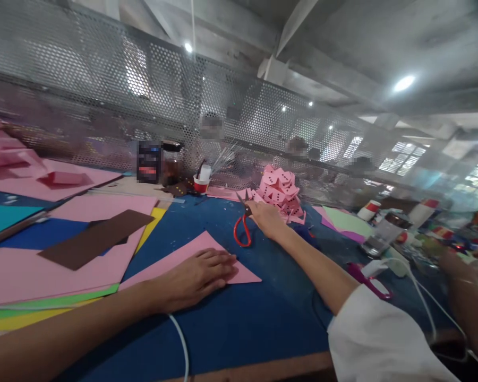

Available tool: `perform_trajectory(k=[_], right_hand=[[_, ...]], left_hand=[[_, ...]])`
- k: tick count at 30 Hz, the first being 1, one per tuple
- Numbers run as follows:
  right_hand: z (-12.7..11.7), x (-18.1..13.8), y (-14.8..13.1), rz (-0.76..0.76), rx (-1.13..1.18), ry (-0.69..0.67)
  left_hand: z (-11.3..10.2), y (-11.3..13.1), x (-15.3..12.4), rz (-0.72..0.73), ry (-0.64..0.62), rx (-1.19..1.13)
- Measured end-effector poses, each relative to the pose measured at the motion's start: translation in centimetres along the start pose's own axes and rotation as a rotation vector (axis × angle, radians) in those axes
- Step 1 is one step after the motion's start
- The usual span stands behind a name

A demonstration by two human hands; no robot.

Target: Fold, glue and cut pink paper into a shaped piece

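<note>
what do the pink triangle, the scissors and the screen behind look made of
Triangle: thin matte paper or card, lying flat with crisp edges under the left hand. Scissors: glossy red handles, likely plastic; grey blades, probably metal. Screen: dull grey sheet metal by its look, punched with small holes.

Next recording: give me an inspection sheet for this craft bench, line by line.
Surface: blue mat, flecked with small paper scraps.
Job's things: pink paper triangle flat on the mat; red-handled scissors beside a pile of pink cut paper pieces.
Clutter: stacked coloured paper sheets and a brown paper strip at left; red cup and dark jar at back; white bottles at right.
Grippers: left hand open, flat on the triangle; right hand on the scissors, grip unclear.
Cables: white cable under the left forearm; second white cable at right.
Surroundings: perforated metal screen; another person's arm at right.
</note>
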State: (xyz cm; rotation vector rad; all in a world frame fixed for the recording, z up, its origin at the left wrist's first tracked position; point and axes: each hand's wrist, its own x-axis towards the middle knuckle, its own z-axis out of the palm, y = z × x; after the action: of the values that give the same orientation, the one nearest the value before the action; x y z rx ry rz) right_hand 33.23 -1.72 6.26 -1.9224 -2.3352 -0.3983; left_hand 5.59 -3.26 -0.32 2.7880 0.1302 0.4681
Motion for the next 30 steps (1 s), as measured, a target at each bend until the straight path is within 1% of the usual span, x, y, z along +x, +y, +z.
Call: perform_trajectory(k=[4, 8, 12, 16, 20, 24, 27, 30], right_hand=[[1.6, 3.3, -0.1, -0.024, 0.006, -0.036], [2.9, 4.5, -0.4, 0.014, 0.019, -0.061], [3.8, 4.0, -0.7, 0.117, 0.030, -0.060], [4.2, 2.9, -1.1, 0.225, 0.043, -0.120], [4.3, 2.6, -1.4, 0.232, 0.062, -0.159], [4.5, 2.8, -1.0, 0.235, 0.084, -0.162], [4.7, 2.7, -0.4, 0.237, 0.103, -0.150], [4.4, 1.9, -0.3, 0.225, 0.121, -0.109]], left_hand=[[-0.1, 0.2, 0.0, -0.024, 0.001, -0.013], [-0.4, 0.7, 0.0, -0.056, -0.019, -0.007], [-0.4, 0.8, 0.0, -0.072, -0.036, -0.006], [0.0, 0.2, 0.0, -0.029, -0.012, -0.002], [0.3, -0.1, 0.0, -0.029, 0.001, -0.008], [0.3, -0.2, 0.0, -0.047, 0.051, 0.010], [0.5, -0.6, 0.0, -0.099, 0.088, 0.068], [0.5, -1.2, 0.0, -0.193, 0.132, 0.161]])
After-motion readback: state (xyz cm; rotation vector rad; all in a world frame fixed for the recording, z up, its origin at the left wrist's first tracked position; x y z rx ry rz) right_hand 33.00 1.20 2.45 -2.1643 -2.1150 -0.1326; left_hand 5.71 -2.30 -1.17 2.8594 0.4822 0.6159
